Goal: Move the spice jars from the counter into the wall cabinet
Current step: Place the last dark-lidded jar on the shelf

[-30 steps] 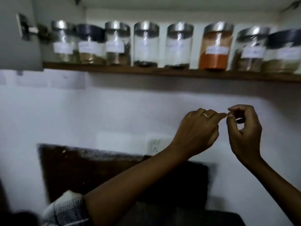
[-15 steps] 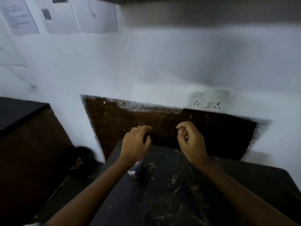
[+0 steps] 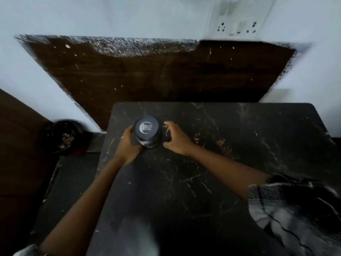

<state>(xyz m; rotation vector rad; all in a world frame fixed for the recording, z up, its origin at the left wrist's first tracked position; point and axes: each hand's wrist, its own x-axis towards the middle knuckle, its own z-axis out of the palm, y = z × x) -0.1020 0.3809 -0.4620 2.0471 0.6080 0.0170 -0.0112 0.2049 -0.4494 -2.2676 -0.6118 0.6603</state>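
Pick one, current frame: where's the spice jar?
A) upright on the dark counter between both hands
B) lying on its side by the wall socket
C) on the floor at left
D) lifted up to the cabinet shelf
A: the spice jar stands lid-up on the counter, left hand against its side, right hand just beside it.

Home kitchen, marble counter [image 3: 203,163], wall socket [image 3: 238,24]

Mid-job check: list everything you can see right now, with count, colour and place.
spice jar: one, dark lid, upright on the counter between the hands
counter: one, black marbled, centre
wall socket: one, white, wall at upper right
brown panel: one, dark brown, wall behind the counter
dark bowl: one, low at left beside the counter, blurred
left hand: one, touching the jar's left side
right hand: one, fingers curved, just right of the jar, gap visible
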